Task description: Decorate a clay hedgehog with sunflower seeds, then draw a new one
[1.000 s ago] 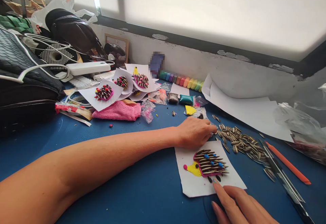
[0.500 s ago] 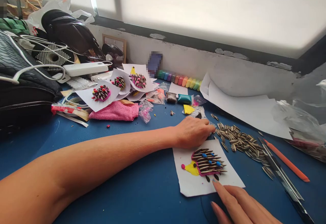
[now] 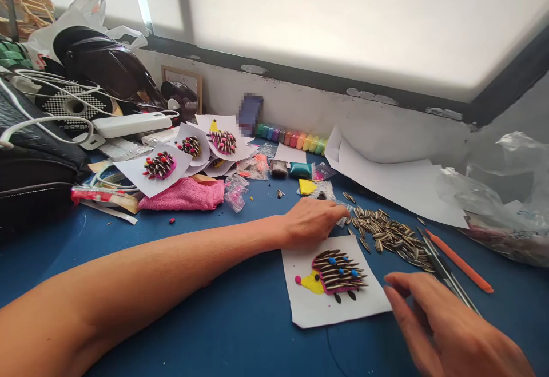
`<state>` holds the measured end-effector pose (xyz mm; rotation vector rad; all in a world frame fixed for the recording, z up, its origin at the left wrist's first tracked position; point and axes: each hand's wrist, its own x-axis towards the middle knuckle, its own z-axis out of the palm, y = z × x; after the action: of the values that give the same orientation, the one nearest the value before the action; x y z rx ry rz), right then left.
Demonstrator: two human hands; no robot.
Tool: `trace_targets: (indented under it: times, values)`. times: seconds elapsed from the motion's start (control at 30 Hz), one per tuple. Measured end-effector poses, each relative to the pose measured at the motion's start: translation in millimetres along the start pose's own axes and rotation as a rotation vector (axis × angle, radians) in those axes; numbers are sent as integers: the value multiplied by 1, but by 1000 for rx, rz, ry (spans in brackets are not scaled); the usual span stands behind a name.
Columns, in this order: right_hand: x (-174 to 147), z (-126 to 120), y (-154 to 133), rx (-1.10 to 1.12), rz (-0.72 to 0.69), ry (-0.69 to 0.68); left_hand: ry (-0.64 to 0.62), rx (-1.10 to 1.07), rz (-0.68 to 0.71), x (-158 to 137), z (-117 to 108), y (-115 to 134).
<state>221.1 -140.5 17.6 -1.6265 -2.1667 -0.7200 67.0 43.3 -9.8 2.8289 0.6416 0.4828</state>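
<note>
A white paper card [image 3: 304, 314] lies before me with a hedgehog [image 3: 341, 273] on it: yellow clay face, pink nose, striped sunflower seeds as spines with blue clay dots, dark seeds as feet. My left hand [image 3: 313, 219] reaches across behind the card, fingers curled down at a clear plastic wrapper [image 3: 343, 217]; whatever they grip is hidden. My right hand [image 3: 450, 320] hovers at the card's right edge, thumb and forefinger apart, nothing visible between them. A pile of sunflower seeds [image 3: 392, 234] lies just beyond, to the right of my left hand.
Pens [image 3: 446, 274] and an orange stick [image 3: 461, 262] lie at right. White sheets [image 3: 386, 182], a plastic bag [image 3: 510, 205] and clay packets [image 3: 301, 170] stand behind. Finished hedgehog cards [image 3: 158, 166], a pink cloth [image 3: 184, 194] and a black bag [image 3: 38, 165] are left.
My right hand has drawn back rightward from the hedgehog's feet to beside the card. My left hand stays at the wrapper. The whole view has shifted slightly.
</note>
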Motion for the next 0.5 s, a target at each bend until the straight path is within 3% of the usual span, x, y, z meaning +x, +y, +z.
trace_targets:
  times: [0.23,0.5]
  values:
    - [6,3,6,219,200,-244,30,-129,-74,1,-1,-1]
    - [8,3,1,359,315,-281,50,-320,-140,0,-4,1]
